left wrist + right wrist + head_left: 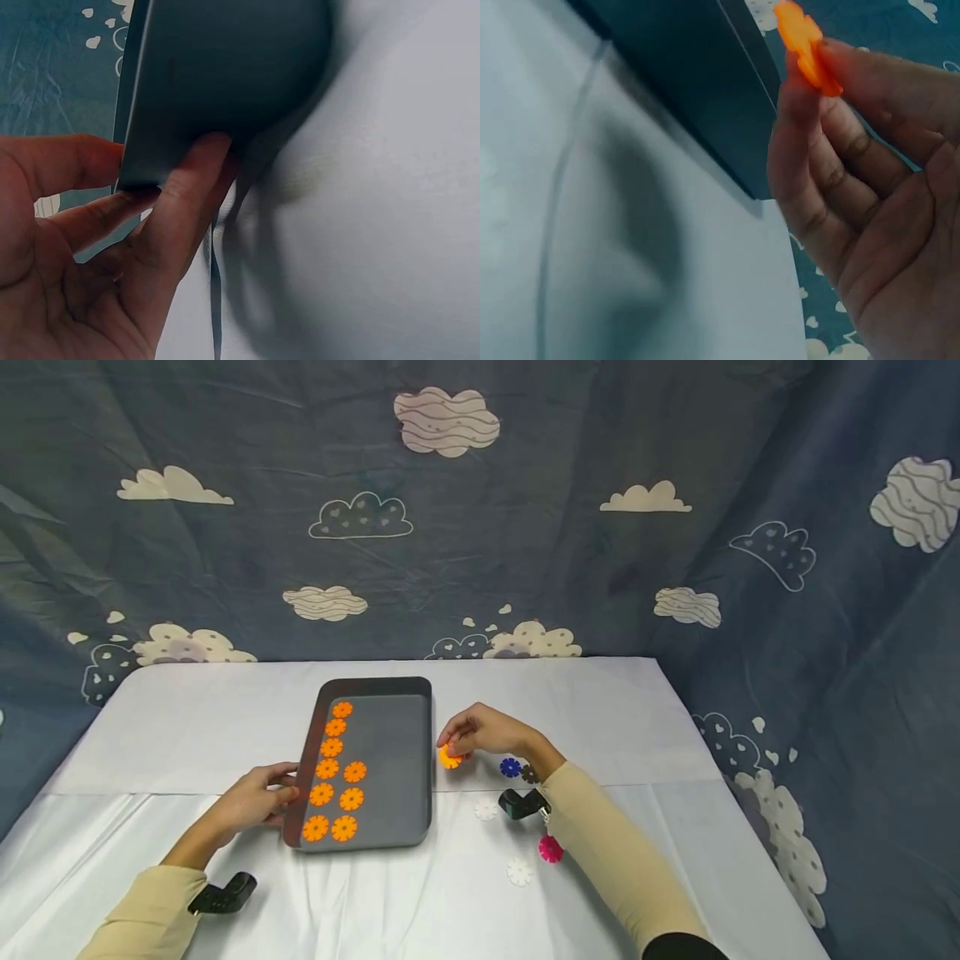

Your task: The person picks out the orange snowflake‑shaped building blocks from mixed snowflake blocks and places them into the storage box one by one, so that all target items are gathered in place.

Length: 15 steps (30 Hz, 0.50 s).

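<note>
A dark grey baking tray [390, 752] lies on the white cloth, with several orange flower-shaped pieces [327, 768] in two columns along its left side. My left hand [251, 797] grips the tray's left edge; in the left wrist view its fingers [184, 195] lie against the tray wall [217, 75] from both sides. Just right of the tray, my right hand [483, 731] holds an orange flower-shaped piece [450, 757]. The right wrist view shows that piece [806, 49] pinched between thumb and finger, near the tray's outer wall [697, 82].
Right of the tray lie a blue flower piece [510, 767], a dark one [529, 774] partly behind the right wrist, a pink one [551, 849] and two whitish ones, one nearer [519, 872]. A dark cloud-patterned curtain [525, 543] hangs behind the table.
</note>
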Each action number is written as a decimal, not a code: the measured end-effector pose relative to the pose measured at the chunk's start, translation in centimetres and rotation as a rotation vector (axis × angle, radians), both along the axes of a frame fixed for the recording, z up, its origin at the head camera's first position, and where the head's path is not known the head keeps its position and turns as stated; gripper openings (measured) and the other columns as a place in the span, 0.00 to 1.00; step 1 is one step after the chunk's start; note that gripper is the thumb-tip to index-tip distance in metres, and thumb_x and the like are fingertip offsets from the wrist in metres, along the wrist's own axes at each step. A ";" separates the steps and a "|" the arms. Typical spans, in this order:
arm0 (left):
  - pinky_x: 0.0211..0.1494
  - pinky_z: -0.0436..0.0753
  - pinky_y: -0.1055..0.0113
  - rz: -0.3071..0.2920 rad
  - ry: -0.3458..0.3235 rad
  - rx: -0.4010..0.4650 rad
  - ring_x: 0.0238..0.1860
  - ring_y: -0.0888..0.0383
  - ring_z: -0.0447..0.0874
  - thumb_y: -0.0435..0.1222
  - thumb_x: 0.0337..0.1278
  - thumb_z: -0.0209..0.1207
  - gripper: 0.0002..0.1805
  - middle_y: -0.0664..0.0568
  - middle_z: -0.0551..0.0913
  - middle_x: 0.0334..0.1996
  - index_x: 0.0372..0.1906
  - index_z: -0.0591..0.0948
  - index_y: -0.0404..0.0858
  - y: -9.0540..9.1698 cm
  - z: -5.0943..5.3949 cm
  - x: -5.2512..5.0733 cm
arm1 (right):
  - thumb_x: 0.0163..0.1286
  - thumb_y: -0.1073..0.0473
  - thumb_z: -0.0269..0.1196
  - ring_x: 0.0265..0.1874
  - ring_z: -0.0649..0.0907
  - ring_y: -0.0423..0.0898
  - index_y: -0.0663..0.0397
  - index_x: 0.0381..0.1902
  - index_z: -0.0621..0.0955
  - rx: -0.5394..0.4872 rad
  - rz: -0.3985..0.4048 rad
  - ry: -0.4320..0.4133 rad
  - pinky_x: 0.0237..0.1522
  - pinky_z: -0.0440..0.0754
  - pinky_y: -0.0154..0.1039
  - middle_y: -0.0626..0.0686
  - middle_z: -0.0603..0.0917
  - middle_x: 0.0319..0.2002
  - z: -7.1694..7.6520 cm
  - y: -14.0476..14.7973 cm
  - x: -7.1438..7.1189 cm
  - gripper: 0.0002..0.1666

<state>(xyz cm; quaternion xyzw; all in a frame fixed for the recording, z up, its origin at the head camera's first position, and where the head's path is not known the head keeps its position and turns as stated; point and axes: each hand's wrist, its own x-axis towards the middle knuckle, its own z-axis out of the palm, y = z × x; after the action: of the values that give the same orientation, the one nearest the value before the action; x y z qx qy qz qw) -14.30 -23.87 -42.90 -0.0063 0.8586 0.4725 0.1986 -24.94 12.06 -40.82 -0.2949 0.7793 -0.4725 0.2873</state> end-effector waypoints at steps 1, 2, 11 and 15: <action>0.35 0.84 0.61 -0.001 0.001 -0.003 0.41 0.51 0.82 0.29 0.69 0.49 0.28 0.29 0.73 0.53 0.68 0.58 0.19 0.0 0.0 0.0 | 0.64 0.71 0.63 0.28 0.80 0.43 0.68 0.43 0.84 -0.004 -0.002 -0.006 0.36 0.82 0.41 0.51 0.85 0.30 0.0 -0.3 -0.3 0.10; 0.35 0.84 0.62 0.000 0.000 -0.006 0.41 0.52 0.82 0.29 0.68 0.49 0.28 0.29 0.73 0.53 0.68 0.58 0.20 0.1 0.0 0.0 | 0.64 0.71 0.63 0.28 0.80 0.42 0.68 0.44 0.84 -0.010 -0.005 -0.012 0.37 0.83 0.41 0.52 0.85 0.31 0.1 -0.5 -0.5 0.10; 0.36 0.84 0.61 -0.003 -0.018 -0.013 0.42 0.51 0.82 0.28 0.67 0.50 0.29 0.29 0.73 0.52 0.68 0.58 0.20 0.1 0.2 0.0 | 0.62 0.73 0.63 0.28 0.83 0.43 0.70 0.43 0.83 -0.053 -0.084 -0.048 0.37 0.85 0.41 0.55 0.86 0.31 0.4 -2.8 -2.4 0.11; 0.36 0.84 0.61 -0.013 -0.016 -0.015 0.43 0.50 0.82 0.28 0.67 0.50 0.29 0.30 0.73 0.52 0.68 0.58 0.20 0.1 0.5 -0.1 | 0.60 0.75 0.65 0.25 0.84 0.45 0.71 0.41 0.83 -0.060 -0.091 -0.076 0.36 0.85 0.43 0.57 0.85 0.30 0.6 -4.2 -2.9 0.10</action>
<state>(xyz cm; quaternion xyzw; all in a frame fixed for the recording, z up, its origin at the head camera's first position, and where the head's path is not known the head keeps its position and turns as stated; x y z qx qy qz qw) -14.43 -23.79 -42.42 -0.0059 0.8605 0.4648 0.2085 -27.86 7.83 -40.26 -0.2496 0.7658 -0.5191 0.2859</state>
